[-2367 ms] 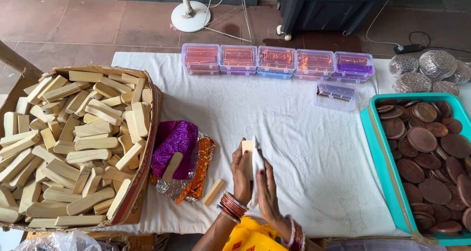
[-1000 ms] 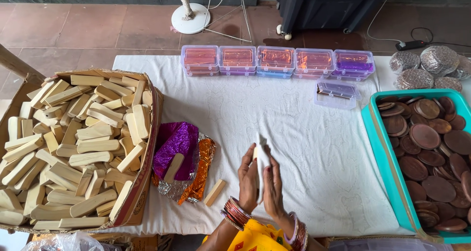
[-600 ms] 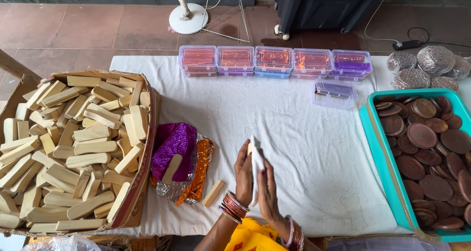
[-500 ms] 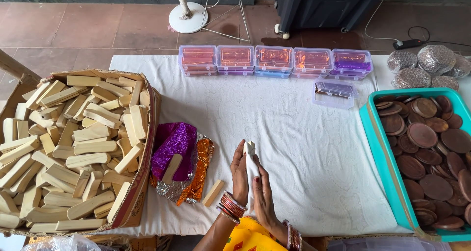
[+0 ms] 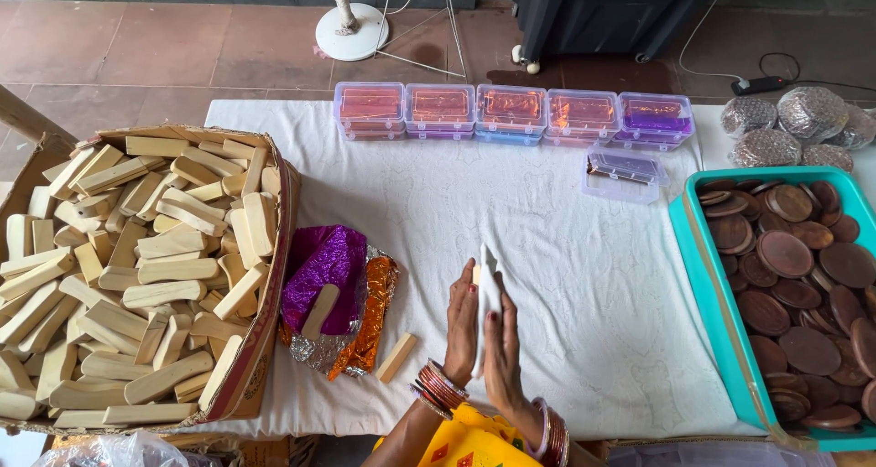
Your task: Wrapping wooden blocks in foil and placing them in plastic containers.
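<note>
My left hand [image 5: 461,326] and my right hand [image 5: 505,353] are pressed palm to palm over the white cloth, near the table's front edge. Between them stands a white-wrapped wooden piece [image 5: 489,275], its pale top poking out above my fingertips. A bare wooden block [image 5: 397,357] lies on the cloth just left of my left hand. Beside it sits a heap of purple foil [image 5: 328,262] and orange foil [image 5: 374,312], with a rounded wooden stick [image 5: 319,310] resting on the purple sheet.
A big cardboard box [image 5: 265,339] full of wooden blocks stands at the left. A teal tray [image 5: 707,312] of brown discs stands at the right. Several clear plastic boxes [image 5: 511,111] line the far edge, one more [image 5: 625,173] nearer. Foil-wrapped bundles [image 5: 794,125] lie far right.
My hands have closed tighter around the wrapped piece and shifted it slightly; earlier its bare wooden end showed more clearly above my fingers.
</note>
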